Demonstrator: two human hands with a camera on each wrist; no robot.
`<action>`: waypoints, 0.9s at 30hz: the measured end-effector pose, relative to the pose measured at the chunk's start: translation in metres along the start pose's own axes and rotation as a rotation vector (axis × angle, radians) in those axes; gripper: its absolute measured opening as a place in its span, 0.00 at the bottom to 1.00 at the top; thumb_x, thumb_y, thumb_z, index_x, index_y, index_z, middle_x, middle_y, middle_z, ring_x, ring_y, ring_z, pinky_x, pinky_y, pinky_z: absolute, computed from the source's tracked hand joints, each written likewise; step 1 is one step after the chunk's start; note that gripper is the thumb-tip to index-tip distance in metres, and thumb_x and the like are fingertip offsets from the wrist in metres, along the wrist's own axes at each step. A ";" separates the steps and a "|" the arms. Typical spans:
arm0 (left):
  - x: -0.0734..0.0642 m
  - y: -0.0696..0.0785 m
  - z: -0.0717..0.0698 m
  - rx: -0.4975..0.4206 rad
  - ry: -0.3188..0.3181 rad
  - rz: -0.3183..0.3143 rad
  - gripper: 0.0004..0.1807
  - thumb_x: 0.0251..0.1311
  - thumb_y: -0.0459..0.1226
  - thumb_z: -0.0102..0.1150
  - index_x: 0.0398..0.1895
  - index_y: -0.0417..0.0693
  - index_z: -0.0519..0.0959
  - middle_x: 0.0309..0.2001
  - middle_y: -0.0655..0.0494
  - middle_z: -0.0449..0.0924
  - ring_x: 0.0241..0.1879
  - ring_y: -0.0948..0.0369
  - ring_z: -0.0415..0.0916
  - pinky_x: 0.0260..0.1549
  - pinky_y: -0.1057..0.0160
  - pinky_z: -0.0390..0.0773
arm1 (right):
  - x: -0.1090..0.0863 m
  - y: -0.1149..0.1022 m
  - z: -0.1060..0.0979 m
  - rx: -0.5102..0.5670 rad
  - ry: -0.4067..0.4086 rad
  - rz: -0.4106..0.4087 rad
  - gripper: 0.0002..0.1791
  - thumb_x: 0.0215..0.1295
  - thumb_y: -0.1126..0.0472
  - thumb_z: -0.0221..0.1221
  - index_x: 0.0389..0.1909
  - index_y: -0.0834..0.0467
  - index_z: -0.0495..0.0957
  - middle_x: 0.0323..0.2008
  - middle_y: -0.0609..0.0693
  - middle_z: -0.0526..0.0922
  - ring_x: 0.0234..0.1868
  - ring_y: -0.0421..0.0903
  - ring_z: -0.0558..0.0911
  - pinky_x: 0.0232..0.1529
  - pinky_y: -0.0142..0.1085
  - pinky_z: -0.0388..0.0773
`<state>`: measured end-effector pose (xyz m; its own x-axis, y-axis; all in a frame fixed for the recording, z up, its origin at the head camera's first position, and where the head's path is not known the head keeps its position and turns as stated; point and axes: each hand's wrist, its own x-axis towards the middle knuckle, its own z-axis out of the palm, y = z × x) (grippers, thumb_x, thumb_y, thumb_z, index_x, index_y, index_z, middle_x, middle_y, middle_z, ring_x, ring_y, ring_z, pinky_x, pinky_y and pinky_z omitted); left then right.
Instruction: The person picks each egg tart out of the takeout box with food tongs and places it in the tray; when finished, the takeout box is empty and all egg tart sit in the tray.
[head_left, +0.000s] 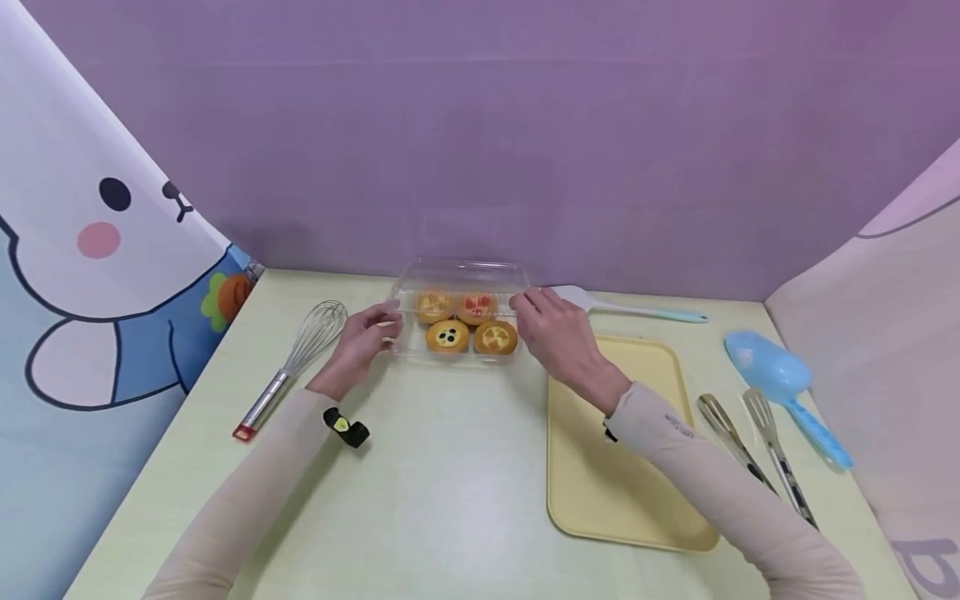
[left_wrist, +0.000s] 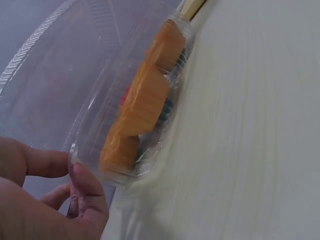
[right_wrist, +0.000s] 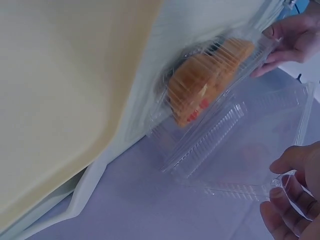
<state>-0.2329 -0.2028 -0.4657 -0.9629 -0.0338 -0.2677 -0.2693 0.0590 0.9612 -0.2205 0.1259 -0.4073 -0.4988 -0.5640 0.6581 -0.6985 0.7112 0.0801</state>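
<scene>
Pinching the left edge of a clear, rectangular plastic container [head_left: 409,345], the left hand [head_left: 360,346] has thumb and fingers clamped together there; the right hand [head_left: 558,337] clasps a corner of its raised, see-through lid [head_left: 468,273] between thumb and fingers. Inside the base, at the far side of the pale wood-grain table [head_left: 420,483], sit four round, golden-brown tarts [head_left: 496,338] in two rows. Just past the right hand lies a white-headed spatula [head_left: 637,312]; beneath the right forearm, a yellow rectangular tray [head_left: 600,508]. Left of the left hand rests a silver wire whisk [head_left: 296,362]; farther right, a blue plastic scoop [head_left: 776,371].
</scene>
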 end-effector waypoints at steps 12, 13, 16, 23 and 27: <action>-0.022 0.005 -0.019 0.123 -0.156 -0.058 0.38 0.71 0.27 0.56 0.82 0.51 0.59 0.68 0.36 0.69 0.51 0.57 0.81 0.46 0.67 0.87 | 0.010 0.007 -0.017 0.128 0.108 0.083 0.06 0.64 0.68 0.66 0.39 0.59 0.80 0.35 0.53 0.84 0.31 0.50 0.85 0.20 0.40 0.81; -0.025 0.005 -0.021 0.128 -0.161 -0.061 0.38 0.70 0.27 0.56 0.82 0.51 0.59 0.69 0.36 0.69 0.52 0.56 0.81 0.46 0.67 0.87 | 0.011 0.008 -0.019 0.152 0.112 0.100 0.06 0.64 0.67 0.67 0.40 0.60 0.80 0.35 0.53 0.84 0.32 0.50 0.86 0.22 0.41 0.83; -0.032 0.003 -0.024 0.143 -0.180 -0.067 0.39 0.69 0.26 0.57 0.82 0.51 0.59 0.70 0.34 0.69 0.54 0.54 0.82 0.47 0.65 0.88 | 0.014 0.010 -0.024 0.244 0.109 0.162 0.06 0.65 0.67 0.67 0.40 0.61 0.80 0.37 0.55 0.85 0.36 0.50 0.87 0.28 0.41 0.87; -0.053 -0.001 -0.031 0.176 -0.215 -0.056 0.41 0.66 0.26 0.62 0.81 0.48 0.61 0.60 0.37 0.77 0.46 0.59 0.85 0.42 0.64 0.90 | 0.016 0.016 -0.026 0.466 0.105 0.322 0.10 0.65 0.69 0.67 0.44 0.64 0.78 0.36 0.57 0.85 0.37 0.52 0.89 0.29 0.37 0.88; -0.066 -0.002 -0.035 0.186 -0.257 -0.063 0.42 0.67 0.27 0.63 0.82 0.48 0.58 0.53 0.46 0.78 0.39 0.62 0.84 0.38 0.64 0.90 | 0.015 0.019 -0.021 0.513 0.096 0.387 0.10 0.64 0.69 0.68 0.43 0.63 0.78 0.34 0.56 0.85 0.36 0.51 0.90 0.28 0.34 0.88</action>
<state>-0.1685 -0.2353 -0.4481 -0.9106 0.2083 -0.3568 -0.3041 0.2469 0.9201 -0.2301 0.1397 -0.3802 -0.7321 -0.2499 0.6337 -0.6456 0.5511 -0.5286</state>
